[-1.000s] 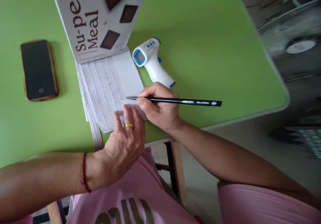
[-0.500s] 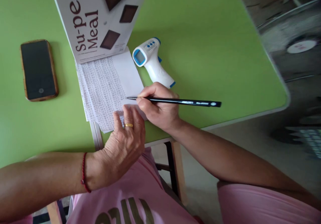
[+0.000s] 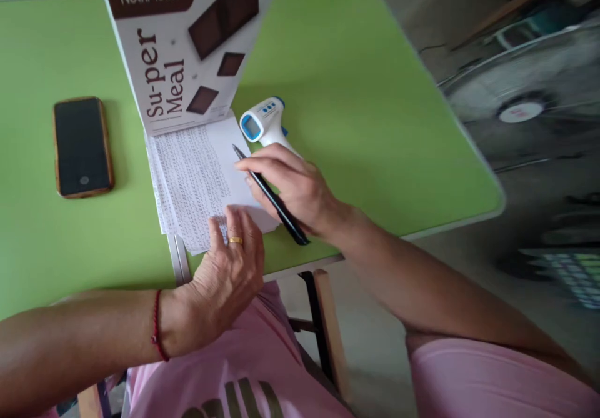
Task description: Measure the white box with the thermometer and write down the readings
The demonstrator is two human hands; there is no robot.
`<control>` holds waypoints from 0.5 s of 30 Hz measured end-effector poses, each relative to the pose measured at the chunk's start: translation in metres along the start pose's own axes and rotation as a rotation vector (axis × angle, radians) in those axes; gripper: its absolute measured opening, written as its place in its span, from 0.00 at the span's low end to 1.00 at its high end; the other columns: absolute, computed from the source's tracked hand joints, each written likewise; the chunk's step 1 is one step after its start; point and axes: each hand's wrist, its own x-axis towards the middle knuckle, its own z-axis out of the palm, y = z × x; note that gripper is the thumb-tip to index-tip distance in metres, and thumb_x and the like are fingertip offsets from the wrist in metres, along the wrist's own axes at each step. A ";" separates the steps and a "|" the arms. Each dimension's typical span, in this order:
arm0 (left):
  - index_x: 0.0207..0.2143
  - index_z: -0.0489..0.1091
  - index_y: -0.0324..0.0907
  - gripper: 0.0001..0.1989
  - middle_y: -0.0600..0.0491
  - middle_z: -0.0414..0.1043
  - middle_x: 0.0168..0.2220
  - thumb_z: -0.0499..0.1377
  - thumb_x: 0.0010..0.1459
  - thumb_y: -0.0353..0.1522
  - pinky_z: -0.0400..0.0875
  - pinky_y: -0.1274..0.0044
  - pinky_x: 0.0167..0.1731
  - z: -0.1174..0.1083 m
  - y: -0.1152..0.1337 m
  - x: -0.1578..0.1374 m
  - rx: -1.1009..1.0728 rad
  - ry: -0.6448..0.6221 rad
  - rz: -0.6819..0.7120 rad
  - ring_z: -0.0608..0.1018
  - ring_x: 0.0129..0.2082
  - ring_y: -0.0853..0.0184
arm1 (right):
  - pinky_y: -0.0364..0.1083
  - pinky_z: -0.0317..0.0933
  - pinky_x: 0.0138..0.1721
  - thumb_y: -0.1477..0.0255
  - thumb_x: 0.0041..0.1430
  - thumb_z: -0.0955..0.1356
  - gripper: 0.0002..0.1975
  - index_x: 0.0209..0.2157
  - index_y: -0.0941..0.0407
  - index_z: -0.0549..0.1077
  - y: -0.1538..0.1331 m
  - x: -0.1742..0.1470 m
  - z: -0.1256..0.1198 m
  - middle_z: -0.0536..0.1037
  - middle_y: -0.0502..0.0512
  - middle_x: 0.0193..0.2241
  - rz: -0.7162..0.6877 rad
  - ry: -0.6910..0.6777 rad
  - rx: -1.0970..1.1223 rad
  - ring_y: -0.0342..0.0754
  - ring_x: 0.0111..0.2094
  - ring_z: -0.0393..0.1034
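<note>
Head view, paper: stacked white handwritten sheets point(image 3: 187, 187), near edge of the green round-cornered table point(image 3: 398, 124); the white-and-brown cardboard box point(image 3: 182, 49) perhaps weights their far end.
Left hand point(image 3: 229, 271): fingers extended over the sheets, probably steadying them; wrist bent.
Right hand point(image 3: 297, 187): apart from the left, pinching the slim black pen point(image 3: 275, 200) aslant; tip contact unclear.

Left forearm point(image 3: 89, 323): yours, nearly level.
Left hand point(image 3: 229, 265): you rest it palm down, fingers point(image 3: 232, 221) pointing away from you.
Right forearm point(image 3: 422, 287): yours slants up from lower right.
Right hand point(image 3: 302, 190): yours, curled in a pinch.
</note>
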 end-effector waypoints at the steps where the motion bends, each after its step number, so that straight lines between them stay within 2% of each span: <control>1: 0.57 0.69 0.25 0.25 0.32 0.71 0.56 0.45 0.62 0.25 0.78 0.62 0.49 0.000 0.000 0.000 0.001 0.004 -0.002 0.76 0.55 0.49 | 0.47 0.71 0.39 0.80 0.64 0.62 0.13 0.46 0.56 0.73 0.005 0.007 -0.001 0.76 0.56 0.37 -0.029 -0.066 -0.069 0.47 0.37 0.74; 3: 0.57 0.69 0.26 0.24 0.32 0.71 0.56 0.47 0.63 0.27 0.77 0.62 0.49 0.000 -0.001 0.000 0.002 0.002 -0.009 0.75 0.55 0.49 | 0.49 0.70 0.40 0.82 0.65 0.59 0.15 0.45 0.56 0.74 0.012 0.019 0.000 0.76 0.57 0.36 -0.066 -0.181 -0.205 0.48 0.38 0.72; 5: 0.55 0.70 0.26 0.24 0.31 0.71 0.55 0.51 0.63 0.35 0.77 0.62 0.47 0.001 -0.003 0.000 -0.027 0.006 -0.015 0.75 0.54 0.48 | 0.50 0.68 0.40 0.83 0.65 0.57 0.18 0.44 0.57 0.75 0.015 0.027 0.002 0.76 0.57 0.36 -0.098 -0.247 -0.309 0.49 0.37 0.71; 7: 0.43 0.76 0.29 0.27 0.33 0.76 0.46 0.53 0.62 0.46 0.78 0.65 0.37 0.002 -0.009 0.003 -0.135 0.077 -0.005 0.79 0.45 0.50 | 0.50 0.66 0.40 0.82 0.66 0.56 0.18 0.44 0.58 0.75 0.015 0.028 0.004 0.76 0.58 0.35 -0.137 -0.258 -0.361 0.50 0.37 0.69; 9: 0.28 0.73 0.37 0.27 0.44 0.74 0.29 0.51 0.63 0.51 0.70 0.71 0.22 0.004 -0.021 0.009 -0.299 0.259 0.040 0.77 0.27 0.61 | 0.50 0.64 0.40 0.82 0.66 0.56 0.18 0.43 0.59 0.75 0.016 0.026 0.004 0.76 0.58 0.35 -0.172 -0.274 -0.362 0.50 0.38 0.68; 11: 0.24 0.64 0.41 0.21 0.54 0.64 0.21 0.49 0.66 0.44 0.61 0.73 0.16 0.006 -0.039 0.016 -0.434 0.545 0.097 0.67 0.18 0.69 | 0.50 0.63 0.41 0.81 0.67 0.57 0.17 0.43 0.59 0.75 0.017 0.021 0.004 0.76 0.59 0.36 -0.167 -0.308 -0.350 0.51 0.39 0.68; 13: 0.28 0.61 0.42 0.11 0.55 0.63 0.24 0.50 0.65 0.35 0.64 0.73 0.21 0.008 -0.062 0.024 -0.508 0.856 0.083 0.67 0.21 0.70 | 0.51 0.62 0.42 0.80 0.66 0.57 0.16 0.43 0.58 0.75 0.020 0.019 0.004 0.76 0.59 0.37 -0.147 -0.365 -0.322 0.52 0.40 0.67; 14: 0.31 0.60 0.43 0.06 0.54 0.64 0.28 0.52 0.62 0.33 0.67 0.73 0.24 0.010 -0.075 0.027 -0.559 0.967 0.033 0.69 0.25 0.69 | 0.51 0.62 0.41 0.80 0.65 0.58 0.16 0.43 0.58 0.76 0.022 0.019 0.005 0.76 0.59 0.37 -0.137 -0.392 -0.308 0.52 0.39 0.67; 15: 0.35 0.59 0.43 0.02 0.53 0.63 0.31 0.53 0.60 0.30 0.69 0.72 0.28 0.013 -0.087 0.030 -0.588 1.026 -0.034 0.70 0.30 0.67 | 0.51 0.62 0.40 0.81 0.64 0.58 0.16 0.43 0.57 0.76 0.024 0.019 0.006 0.76 0.59 0.35 -0.126 -0.408 -0.295 0.52 0.38 0.67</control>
